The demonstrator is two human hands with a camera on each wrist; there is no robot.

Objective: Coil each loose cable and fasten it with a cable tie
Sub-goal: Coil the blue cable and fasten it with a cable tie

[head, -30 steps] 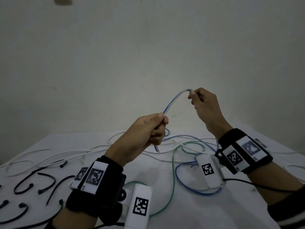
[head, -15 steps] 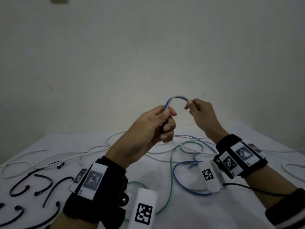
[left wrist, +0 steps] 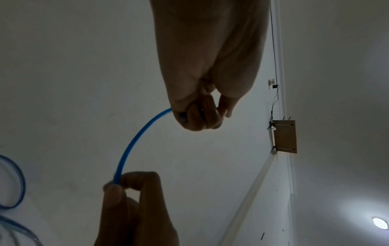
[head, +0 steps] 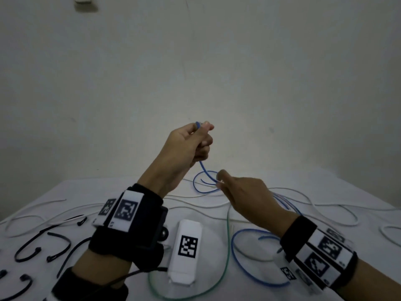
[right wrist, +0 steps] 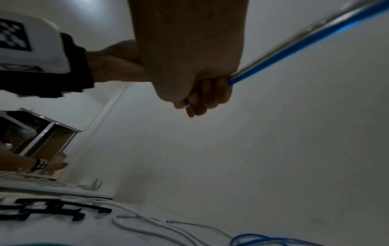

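Observation:
My left hand (head: 202,129) is raised above the table and pinches the end of a blue cable (head: 202,168) between thumb and fingers. The cable drops from it into a small loop just over the table. My right hand (head: 219,180) pinches the cable lower down, at that loop. More of the same cable lies coiled on the white table (head: 325,187) by my right wrist. In the left wrist view the left hand (left wrist: 200,116) grips the blue cable (left wrist: 130,146), which arcs down to the right hand (left wrist: 118,186). In the right wrist view the right hand (right wrist: 195,98) holds the blue cable (right wrist: 294,46).
Several black cable ties (head: 58,246) lie at the table's left front. White cables (head: 293,192) run across the middle and right. A green cable (head: 225,257) loops near the front. A plain wall stands behind the table.
The hands met, and the cable end passed from my right hand to my left. The left hand then rose with it while the right hand dropped to the cable near the table.

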